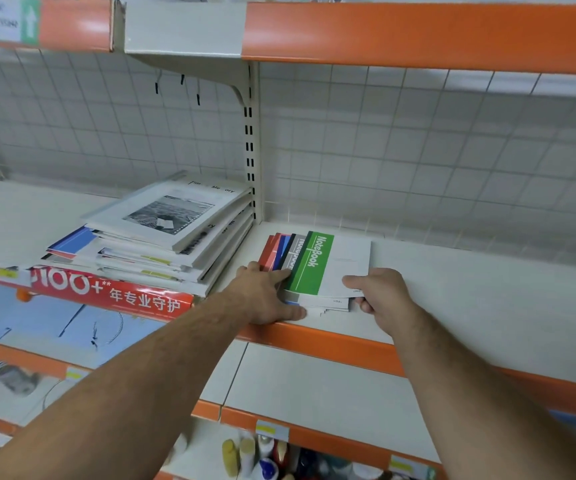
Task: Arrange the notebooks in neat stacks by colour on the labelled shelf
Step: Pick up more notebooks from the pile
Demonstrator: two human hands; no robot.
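Notebooks (317,265) fanned on the shelf (470,289), just right of the upright (250,150).
Long axis ran front to back, spines toward the upright. The left hand (266,299) pressed flat, fingers straight, on that side; the right hand (380,299) pinched the near corner away from the upright.

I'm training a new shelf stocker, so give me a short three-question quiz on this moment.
1. Choose: the band on the top notebook is A red, B green, C blue.
2. True or false: the right hand pinches the near right corner of the stack.
3. Which side of the stack does the left hand press?
Key: 1 B; 2 true; 3 its left side.
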